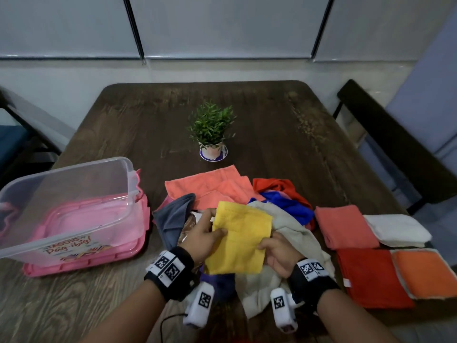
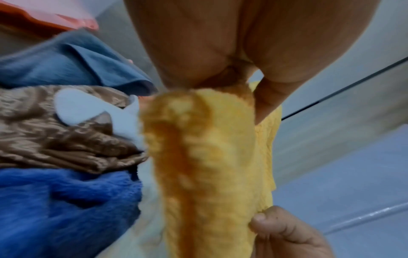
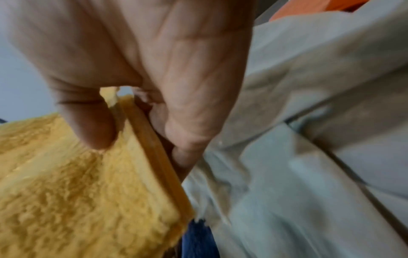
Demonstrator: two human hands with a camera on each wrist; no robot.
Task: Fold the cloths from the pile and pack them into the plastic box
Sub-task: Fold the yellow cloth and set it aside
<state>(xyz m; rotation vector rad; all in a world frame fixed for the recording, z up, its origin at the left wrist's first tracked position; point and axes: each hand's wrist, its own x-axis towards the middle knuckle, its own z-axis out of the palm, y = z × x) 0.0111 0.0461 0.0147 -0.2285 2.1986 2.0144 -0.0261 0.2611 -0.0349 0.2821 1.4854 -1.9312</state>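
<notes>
A folded yellow cloth (image 1: 238, 240) is held above the pile (image 1: 277, 214) of mixed cloths in the middle of the table. My left hand (image 1: 206, 237) pinches its left edge, thumb on top. My right hand (image 1: 274, 251) pinches its right edge between thumb and fingers, as the right wrist view shows on the yellow cloth (image 3: 77, 192). In the left wrist view the yellow cloth (image 2: 205, 171) hangs edge-on below my palm. The clear plastic box (image 1: 66, 206) stands at the left on its pink lid (image 1: 81, 263), with no cloth visible inside.
Several folded cloths lie at the right: coral (image 1: 342, 226), white (image 1: 398, 230), red (image 1: 366, 276), orange (image 1: 422, 272). A small potted plant (image 1: 212, 132) stands mid-table. A dark chair (image 1: 395, 134) stands to the right of the wooden table (image 1: 284, 125).
</notes>
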